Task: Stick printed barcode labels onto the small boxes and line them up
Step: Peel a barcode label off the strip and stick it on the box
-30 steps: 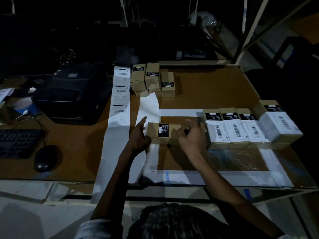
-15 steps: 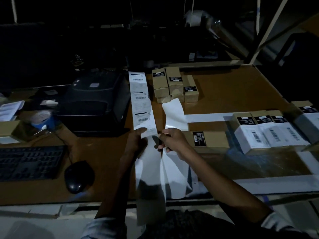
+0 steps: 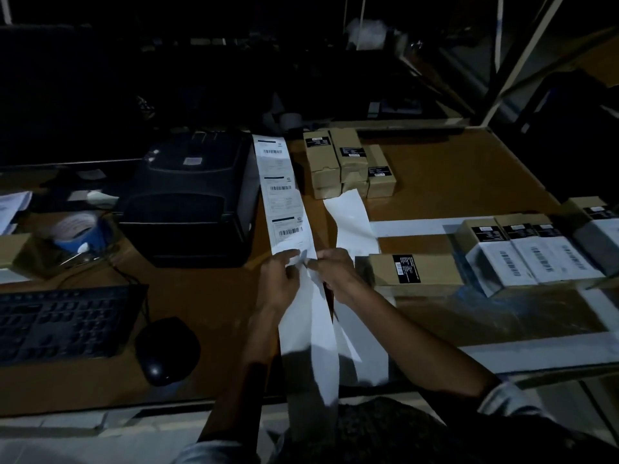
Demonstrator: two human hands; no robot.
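At the middle of the brown tabletop (image 3: 452, 182), both hands meet on the label strip (image 3: 284, 209), a long white band that runs from beside the black printer (image 3: 191, 199) toward the person. The left hand (image 3: 279, 283) pinches the strip just under its nearest printed label, and the right hand (image 3: 335, 272) pinches the same place from the other side, so the fingertips of the two hands almost touch. Three printed barcode labels are visible on the strip above the hands. Below the hands the blank backing paper (image 3: 311, 346) hangs down over the tabletop edge.

Just to the right of the right hand lies one plain box (image 3: 415, 269) on its side, with a small black sticker on top. Further right, a row of labelled boxes (image 3: 532, 252) stands side by side, each with a white barcode label. At the far side of the tabletop, a small group of unlabelled boxes (image 3: 345, 162) is stacked close together, and a loose sheet of white backing (image 3: 351, 222) lies in front of them.

On the left are a dark keyboard (image 3: 57, 323), a black mouse (image 3: 167, 349) and a blue tape roll (image 3: 80, 229).
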